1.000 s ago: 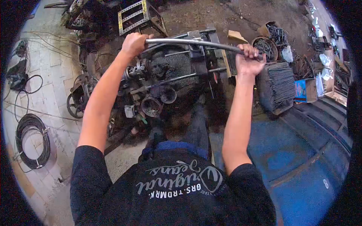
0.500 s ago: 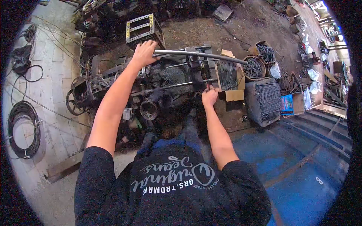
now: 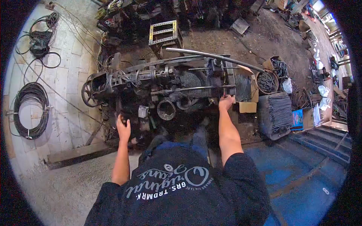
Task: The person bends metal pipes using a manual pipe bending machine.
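A dark, greasy machine [image 3: 147,78] with a spoked handwheel [image 3: 86,91] stretches across in front of me. My left hand [image 3: 123,127] is at its lower left side, fingers apart and holding nothing that I can see. My right hand [image 3: 226,102] is closed at the machine's right end, where a small red piece [image 3: 224,93] shows just above the fingers. What the fingers grip is mostly hidden. A long metal bar [image 3: 211,55] slants over the far side of the machine, with neither hand on it.
A yellow-edged metal frame stand [image 3: 163,32] is behind the machine. On the right are an open carton [image 3: 247,107] of thin rods, a round bin [image 3: 277,83] and a stack of rods [image 3: 279,111]. Coiled cable [image 3: 45,109] lies at left; blue flooring [image 3: 301,165] is at lower right.
My left hand has let go of the long bar and dropped to the machine's lower left. My right hand stays at the right end. The whole view has shifted.
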Demonstrator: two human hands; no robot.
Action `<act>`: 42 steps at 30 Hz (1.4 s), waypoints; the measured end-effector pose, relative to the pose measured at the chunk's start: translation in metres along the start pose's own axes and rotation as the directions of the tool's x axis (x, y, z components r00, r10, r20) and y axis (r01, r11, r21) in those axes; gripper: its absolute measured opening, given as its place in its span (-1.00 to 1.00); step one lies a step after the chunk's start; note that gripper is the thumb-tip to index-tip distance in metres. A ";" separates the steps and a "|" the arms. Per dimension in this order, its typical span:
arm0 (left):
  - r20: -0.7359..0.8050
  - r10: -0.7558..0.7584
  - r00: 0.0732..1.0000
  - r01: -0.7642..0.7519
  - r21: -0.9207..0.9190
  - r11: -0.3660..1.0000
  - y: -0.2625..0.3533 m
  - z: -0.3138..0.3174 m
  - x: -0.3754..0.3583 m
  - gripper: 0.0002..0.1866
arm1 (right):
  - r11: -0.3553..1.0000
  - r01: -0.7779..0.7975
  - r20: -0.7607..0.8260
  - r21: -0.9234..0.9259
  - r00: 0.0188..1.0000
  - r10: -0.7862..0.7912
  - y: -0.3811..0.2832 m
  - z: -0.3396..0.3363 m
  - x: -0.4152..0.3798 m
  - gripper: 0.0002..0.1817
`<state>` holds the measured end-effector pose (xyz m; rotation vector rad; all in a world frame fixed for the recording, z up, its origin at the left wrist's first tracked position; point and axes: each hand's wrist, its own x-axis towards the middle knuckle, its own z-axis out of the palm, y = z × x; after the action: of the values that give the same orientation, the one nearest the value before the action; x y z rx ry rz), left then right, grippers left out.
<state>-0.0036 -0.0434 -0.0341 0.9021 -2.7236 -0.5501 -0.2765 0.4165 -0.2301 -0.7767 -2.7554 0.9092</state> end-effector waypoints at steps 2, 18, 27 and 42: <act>0.111 -0.206 0.972 0.220 -0.127 0.967 -0.061 -0.002 -0.041 -0.38 | 0.994 0.113 0.003 0.004 0.994 -0.113 -0.006 -0.011 -0.005 -0.78; 0.021 -0.449 0.893 0.449 -0.074 0.890 -0.245 0.068 -0.141 -0.41 | 0.934 -0.072 0.615 0.350 0.769 -0.171 0.004 -0.098 -0.178 -0.67; 0.150 -0.449 0.881 0.470 -0.159 0.868 -0.186 0.063 -0.089 -0.32 | 0.782 0.564 0.583 0.264 0.553 -0.595 -0.072 -0.051 -0.240 -0.74; 0.229 -0.596 0.770 0.631 -0.141 0.763 -0.268 0.081 -0.193 -0.34 | 0.840 0.542 0.620 -0.012 0.663 -0.420 -0.099 -0.042 -0.262 -0.79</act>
<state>0.2637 -0.1018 -0.2352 1.7763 -2.3812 -1.0549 -0.0823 0.2356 -0.1302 0.3419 -3.3538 0.8710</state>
